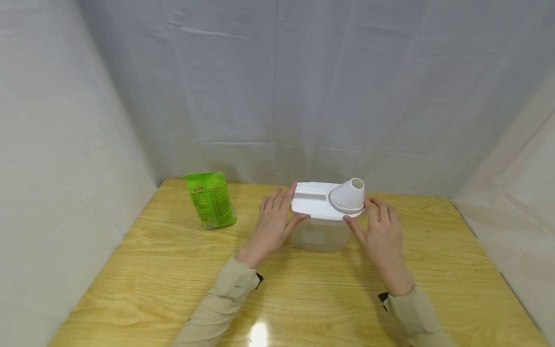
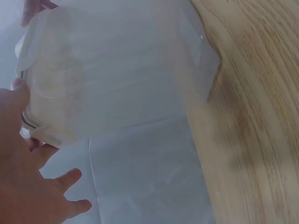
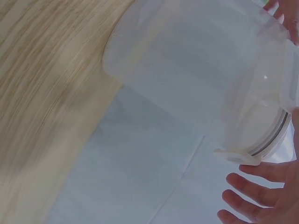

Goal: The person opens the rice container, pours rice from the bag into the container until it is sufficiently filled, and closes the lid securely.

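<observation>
A translucent plastic storage container (image 1: 321, 238) stands upright on the table, topped by a white lid (image 1: 307, 206). On the lid's right part sits a tilted white cone-shaped cup (image 1: 347, 196) with an open narrow end. My left hand (image 1: 270, 225) grips the lid's left end, thumb at the front edge and index finger at the far corner. Around the right end, my right hand (image 1: 383, 236) holds the lid between thumb and index finger; its other fingers are spread. Both wrist views show the see-through wall of the container (image 2: 126, 70), with side clips at the lid's rim.
A bright green printed bag (image 1: 212, 200) stands to the left of the container, apart from my left hand. The wooden table (image 1: 165, 270) ends at a grey-white curtain (image 1: 243, 96) behind, with pale sheets on both sides.
</observation>
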Available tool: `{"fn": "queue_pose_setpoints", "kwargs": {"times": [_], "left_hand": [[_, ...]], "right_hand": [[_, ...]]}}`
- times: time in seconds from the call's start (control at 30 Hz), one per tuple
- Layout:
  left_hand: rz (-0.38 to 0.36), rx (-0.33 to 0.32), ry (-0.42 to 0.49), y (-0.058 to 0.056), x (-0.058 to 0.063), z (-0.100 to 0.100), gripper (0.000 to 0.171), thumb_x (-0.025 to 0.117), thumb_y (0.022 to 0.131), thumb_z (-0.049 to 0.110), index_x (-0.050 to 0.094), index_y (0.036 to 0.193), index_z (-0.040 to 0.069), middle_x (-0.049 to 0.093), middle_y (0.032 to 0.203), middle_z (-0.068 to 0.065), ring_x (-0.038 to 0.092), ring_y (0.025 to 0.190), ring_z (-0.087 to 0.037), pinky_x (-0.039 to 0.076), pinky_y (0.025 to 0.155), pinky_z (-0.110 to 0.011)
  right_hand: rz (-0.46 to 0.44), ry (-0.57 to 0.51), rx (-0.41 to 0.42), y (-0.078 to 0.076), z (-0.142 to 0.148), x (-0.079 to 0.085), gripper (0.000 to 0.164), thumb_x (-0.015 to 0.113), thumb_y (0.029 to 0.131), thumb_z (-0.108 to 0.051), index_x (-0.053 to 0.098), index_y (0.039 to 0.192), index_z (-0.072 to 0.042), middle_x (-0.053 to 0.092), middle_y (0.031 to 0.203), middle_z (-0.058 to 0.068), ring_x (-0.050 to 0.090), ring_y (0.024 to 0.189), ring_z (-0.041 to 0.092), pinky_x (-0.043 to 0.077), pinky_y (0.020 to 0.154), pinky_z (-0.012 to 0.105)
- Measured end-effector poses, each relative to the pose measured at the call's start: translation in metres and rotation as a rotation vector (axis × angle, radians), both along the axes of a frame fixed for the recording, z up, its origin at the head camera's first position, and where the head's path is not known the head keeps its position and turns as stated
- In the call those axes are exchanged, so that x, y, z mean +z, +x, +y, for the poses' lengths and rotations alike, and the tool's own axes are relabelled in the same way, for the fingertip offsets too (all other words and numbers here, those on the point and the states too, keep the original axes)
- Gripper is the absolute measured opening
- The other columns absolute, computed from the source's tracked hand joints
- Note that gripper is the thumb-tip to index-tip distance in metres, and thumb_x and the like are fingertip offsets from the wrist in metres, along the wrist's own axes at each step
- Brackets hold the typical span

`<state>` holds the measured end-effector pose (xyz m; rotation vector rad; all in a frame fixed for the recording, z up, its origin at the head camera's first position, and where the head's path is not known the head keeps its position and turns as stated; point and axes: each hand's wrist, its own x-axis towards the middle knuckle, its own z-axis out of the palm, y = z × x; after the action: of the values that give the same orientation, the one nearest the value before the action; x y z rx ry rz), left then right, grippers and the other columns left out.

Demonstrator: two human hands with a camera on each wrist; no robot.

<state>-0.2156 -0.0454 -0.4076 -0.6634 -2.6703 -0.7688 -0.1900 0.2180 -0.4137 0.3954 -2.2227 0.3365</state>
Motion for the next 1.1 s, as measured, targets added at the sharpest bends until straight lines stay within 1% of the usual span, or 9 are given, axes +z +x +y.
{"fn": "queue_pose_setpoints", "kwargs": {"times": [0.2,0.4,0.7,0.93,1.0,1.1], "left_hand": [[0.008,-0.005,0.006,0.0,-0.001,-0.007,0.08,0.056,0.102,0.043,0.015,0.162,0.009,0.036,0.159,-0.02,0.025,0.15,-0.041,0.013,0.12,-0.066],[0.007,-0.002,0.01,0.002,-0.001,-0.013,0.081,0.056,0.102,0.044,0.015,0.163,0.01,0.035,0.16,-0.021,0.025,0.15,-0.042,0.012,0.12,-0.066],[0.001,-0.003,0.01,0.005,0.0,-0.019,0.08,0.055,0.102,0.043,0.014,0.163,0.011,0.036,0.159,-0.02,0.024,0.15,-0.042,0.012,0.12,-0.066],[0.006,-0.011,0.007,0.007,0.001,-0.024,0.081,0.046,0.102,0.053,0.013,0.163,0.011,0.036,0.16,-0.02,0.024,0.15,-0.042,0.013,0.12,-0.066],[0.006,-0.012,0.011,0.007,0.001,-0.025,0.081,0.047,0.102,0.052,0.013,0.163,0.011,0.036,0.16,-0.019,0.024,0.15,-0.042,0.013,0.12,-0.066],[0.0,-0.013,0.013,0.008,0.001,-0.026,0.08,0.052,0.102,0.047,0.014,0.163,0.01,0.035,0.161,-0.019,0.025,0.15,-0.042,0.012,0.12,-0.065]], "right_hand": [[-0.01,0.01,0.0,0.001,-0.005,0.002,0.09,0.034,0.099,-0.071,0.061,0.12,0.011,0.062,0.115,0.032,0.058,0.105,0.05,0.047,0.094,0.06],[-0.014,0.011,0.019,0.001,-0.009,0.002,0.085,0.038,0.099,-0.069,0.061,0.119,0.011,0.061,0.114,0.031,0.057,0.105,0.049,0.046,0.095,0.06],[-0.028,0.002,0.03,0.002,-0.013,0.002,0.084,0.039,0.098,-0.069,0.061,0.119,0.01,0.061,0.114,0.031,0.057,0.105,0.049,0.046,0.095,0.06],[-0.014,-0.003,0.045,0.003,-0.016,0.003,0.082,0.045,0.097,-0.067,0.061,0.118,0.01,0.062,0.114,0.03,0.057,0.105,0.048,0.047,0.095,0.059],[-0.013,-0.006,0.049,0.003,-0.017,0.004,0.081,0.046,0.097,-0.067,0.061,0.118,0.01,0.062,0.114,0.03,0.057,0.104,0.048,0.047,0.094,0.059],[-0.01,-0.012,0.055,0.004,-0.019,0.004,0.081,0.046,0.097,-0.067,0.062,0.118,0.01,0.062,0.113,0.03,0.057,0.104,0.048,0.047,0.093,0.059]]}}
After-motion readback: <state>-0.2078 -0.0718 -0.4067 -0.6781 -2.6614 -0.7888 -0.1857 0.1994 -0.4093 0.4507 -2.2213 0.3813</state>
